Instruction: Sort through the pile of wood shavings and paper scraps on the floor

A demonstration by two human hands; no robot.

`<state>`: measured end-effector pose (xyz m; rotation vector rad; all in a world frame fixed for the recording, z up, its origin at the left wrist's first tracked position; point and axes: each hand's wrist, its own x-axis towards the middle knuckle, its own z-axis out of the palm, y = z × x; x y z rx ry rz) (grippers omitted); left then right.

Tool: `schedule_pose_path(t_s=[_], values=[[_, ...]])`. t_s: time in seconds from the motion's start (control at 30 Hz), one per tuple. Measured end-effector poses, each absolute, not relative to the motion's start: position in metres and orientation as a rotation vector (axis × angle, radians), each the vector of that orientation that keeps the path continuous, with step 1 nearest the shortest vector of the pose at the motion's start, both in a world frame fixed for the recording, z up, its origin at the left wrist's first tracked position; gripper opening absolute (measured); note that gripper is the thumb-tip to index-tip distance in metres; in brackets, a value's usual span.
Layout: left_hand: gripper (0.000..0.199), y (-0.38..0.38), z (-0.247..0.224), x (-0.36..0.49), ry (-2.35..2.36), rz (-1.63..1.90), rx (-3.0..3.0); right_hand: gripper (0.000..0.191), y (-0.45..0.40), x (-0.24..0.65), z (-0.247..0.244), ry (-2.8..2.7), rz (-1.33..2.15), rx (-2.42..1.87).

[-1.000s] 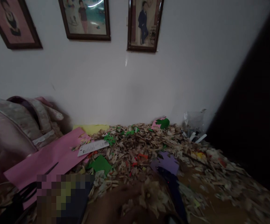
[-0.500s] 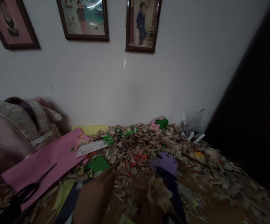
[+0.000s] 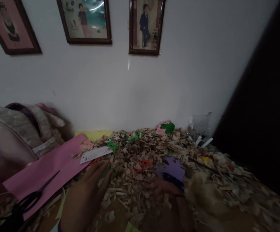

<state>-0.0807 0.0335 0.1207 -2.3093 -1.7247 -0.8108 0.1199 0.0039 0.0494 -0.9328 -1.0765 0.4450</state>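
A thick heap of shredded paper and wood-like scraps (image 3: pixel 140 154) covers the floor or low surface. My left hand (image 3: pixel 85 193) lies at its near left, with fingers extended and resting over a green paper piece (image 3: pixel 106 172), which they partly hide. My right hand (image 3: pixel 162 188) reaches in among the scraps, right next to a dark blue paper strip (image 3: pixel 171 179) and just below a purple paper cut-out (image 3: pixel 171 169). A blurred clump of scraps (image 3: pixel 204 193) lies to its right. Neither hand shows anything held.
A pink paper sheet (image 3: pixel 50 167) carries black-handled scissors (image 3: pixel 31 199), with a white printed card (image 3: pixel 96 154) at its right end. A quilted bag (image 3: pixel 16 135) stands at left, a yellow sheet (image 3: pixel 93 134) lies by the wall, and a clear plastic bag (image 3: pixel 199 125) sits back right.
Both hands have moved further out over the heap, and the left now lies on the green piece. The blurred clump of scraps has shifted right, clear of the right hand.
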Motion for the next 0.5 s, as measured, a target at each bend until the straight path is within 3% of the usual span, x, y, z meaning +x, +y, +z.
schedule_pose_path(t_s=[0.13, 0.23, 0.4, 0.5], values=[[0.035, 0.031, 0.113, -0.081, -1.526, -1.173, -2.352, 0.015, -0.001, 0.116, 0.074, -0.745, 0.856, -0.776], [0.024, 0.031, 0.116, -0.072, -1.654, -1.435, -2.461, 0.024, 0.005, 0.118, 0.077, -0.616, 1.212, -0.778], [0.014, 0.035, 0.113, -0.054, -2.197, -1.746, -2.655, 0.031, 0.011, 0.114, 0.077, -0.566, 1.398, -0.819], [0.01, 0.035, 0.101, -0.044, -2.2, -1.875, -2.9, 0.037, 0.01, 0.109, 0.075, -0.598, 1.513, -0.876]])
